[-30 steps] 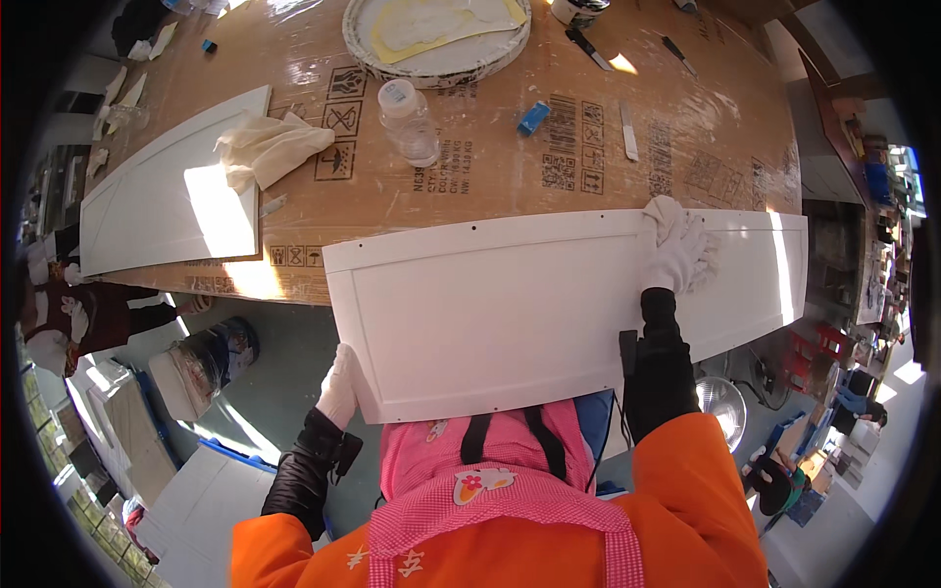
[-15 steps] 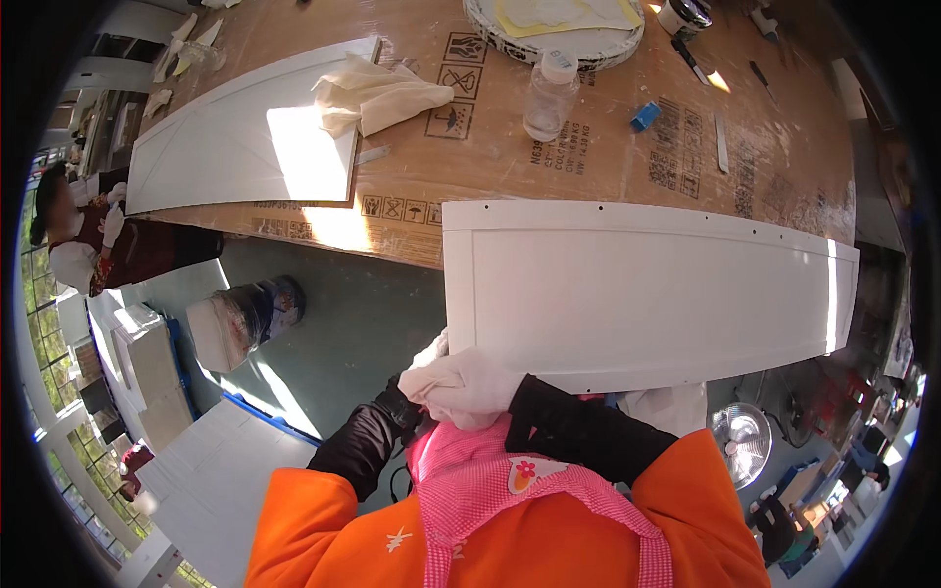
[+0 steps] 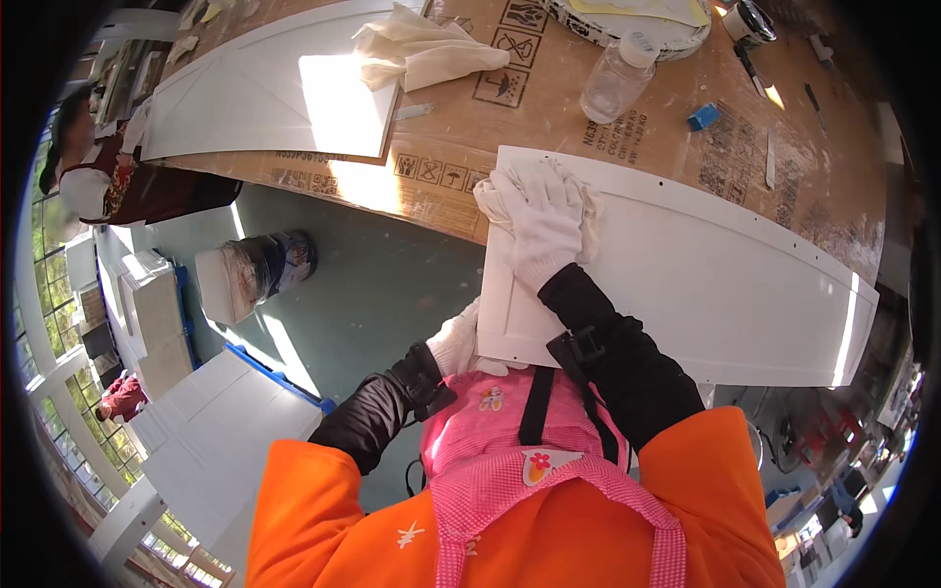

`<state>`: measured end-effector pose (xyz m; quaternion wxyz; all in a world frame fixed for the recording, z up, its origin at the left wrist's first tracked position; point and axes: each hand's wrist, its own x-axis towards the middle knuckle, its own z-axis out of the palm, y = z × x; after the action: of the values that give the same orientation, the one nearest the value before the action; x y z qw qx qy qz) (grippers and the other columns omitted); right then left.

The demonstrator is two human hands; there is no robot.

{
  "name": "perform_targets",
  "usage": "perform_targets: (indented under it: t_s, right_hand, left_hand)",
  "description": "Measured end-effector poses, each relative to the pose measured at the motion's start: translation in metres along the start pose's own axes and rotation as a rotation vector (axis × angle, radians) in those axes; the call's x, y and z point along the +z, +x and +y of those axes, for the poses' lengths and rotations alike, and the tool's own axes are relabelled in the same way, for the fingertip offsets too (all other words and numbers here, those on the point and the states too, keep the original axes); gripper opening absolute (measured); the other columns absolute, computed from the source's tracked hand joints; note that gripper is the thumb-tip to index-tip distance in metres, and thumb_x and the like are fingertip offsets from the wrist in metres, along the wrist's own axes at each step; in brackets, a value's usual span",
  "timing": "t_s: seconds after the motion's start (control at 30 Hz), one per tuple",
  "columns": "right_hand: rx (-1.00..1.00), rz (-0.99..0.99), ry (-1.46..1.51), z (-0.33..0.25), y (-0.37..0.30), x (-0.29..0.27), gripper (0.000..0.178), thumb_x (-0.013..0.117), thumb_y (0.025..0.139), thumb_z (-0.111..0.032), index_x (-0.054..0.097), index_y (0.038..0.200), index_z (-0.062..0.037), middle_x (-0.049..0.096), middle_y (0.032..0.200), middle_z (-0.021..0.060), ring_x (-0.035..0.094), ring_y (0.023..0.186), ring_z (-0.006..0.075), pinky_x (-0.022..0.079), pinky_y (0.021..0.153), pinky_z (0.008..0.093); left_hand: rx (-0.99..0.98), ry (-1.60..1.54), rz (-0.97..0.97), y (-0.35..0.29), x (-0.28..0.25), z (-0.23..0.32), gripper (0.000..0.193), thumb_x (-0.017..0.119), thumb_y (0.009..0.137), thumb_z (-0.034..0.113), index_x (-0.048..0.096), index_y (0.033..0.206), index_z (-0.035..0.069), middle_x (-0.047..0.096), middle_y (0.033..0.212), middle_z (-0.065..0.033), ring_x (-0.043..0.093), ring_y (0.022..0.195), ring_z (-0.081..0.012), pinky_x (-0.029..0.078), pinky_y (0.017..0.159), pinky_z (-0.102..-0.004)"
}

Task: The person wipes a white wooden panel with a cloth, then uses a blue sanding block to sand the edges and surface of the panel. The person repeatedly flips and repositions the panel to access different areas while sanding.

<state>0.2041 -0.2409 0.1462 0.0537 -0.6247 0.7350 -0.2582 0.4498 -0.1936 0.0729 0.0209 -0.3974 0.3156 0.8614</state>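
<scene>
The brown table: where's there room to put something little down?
Between the cream cloth and clear bottle, or between the blue block and near white panel. It's crowded up top, around the round disc, can and black-handled tool. The left hand and right hand are at that panel's left end.

Pink gingham apron (image 3: 490, 431); flower patch (image 3: 541, 465) near its neckline, two black straps (image 3: 536, 407) lower. Orange top (image 3: 559, 539) around it; white mark (image 3: 409, 534) left of it. Black forearm sleeves (image 3: 637, 380), black wristbands (image 3: 582, 347), white gloves (image 3: 549, 230).

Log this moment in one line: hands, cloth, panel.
left hand: at near-left corner of panel | right hand: flat on cloth, far-left corner | panel: overhangs table
</scene>
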Motion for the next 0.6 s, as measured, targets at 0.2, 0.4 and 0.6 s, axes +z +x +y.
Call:
perform_targets:
  t_s: [0.2, 0.4, 0.6]
  right_hand:
    - [-0.075, -0.513, 0.448, -0.027, -0.104, -0.042, 0.02, 0.066, 0.086, -0.024, 0.07, 0.106, -0.0219, 0.066, 0.108, 0.0029, 0.063, 0.104, 0.0246, 0.048, 0.093, 0.0369]
    - [0.332, -0.451, 1.307, -0.011, -0.012, -0.075, 0.032, 0.062, 0.087, -0.002, 0.073, 0.116, -0.0097, 0.075, 0.099, 0.0035, 0.069, 0.08, 0.0118, 0.054, 0.08, 0.0252]
    - [-0.212, -0.013, 0.219, 0.031, 0.026, 0.006, 0.04, 0.07, 0.078, -0.013, 0.067, 0.118, -0.0142, 0.062, 0.125, 0.0035, 0.056, 0.119, 0.0285, 0.042, 0.101, 0.045]
  left_hand:
    - [-0.018, -0.371, 0.211, -0.003, 0.021, 0.009, 0.067, 0.03, 0.108, 0.056, 0.037, 0.153, 0.007, 0.048, 0.153, -0.013, 0.055, 0.132, -0.0304, 0.051, 0.104, -0.0508]
    - [-0.38, -0.365, 0.133, -0.015, 0.024, 0.021, 0.076, 0.024, 0.104, 0.066, 0.041, 0.153, 0.009, 0.059, 0.142, -0.0167, 0.062, 0.122, -0.0408, 0.057, 0.092, -0.0489]
    - [-0.391, -0.709, -0.164, -0.016, 0.012, -0.007, 0.082, 0.024, 0.103, 0.068, 0.044, 0.15, 0.004, 0.058, 0.14, -0.0276, 0.065, 0.112, -0.049, 0.059, 0.08, -0.045]
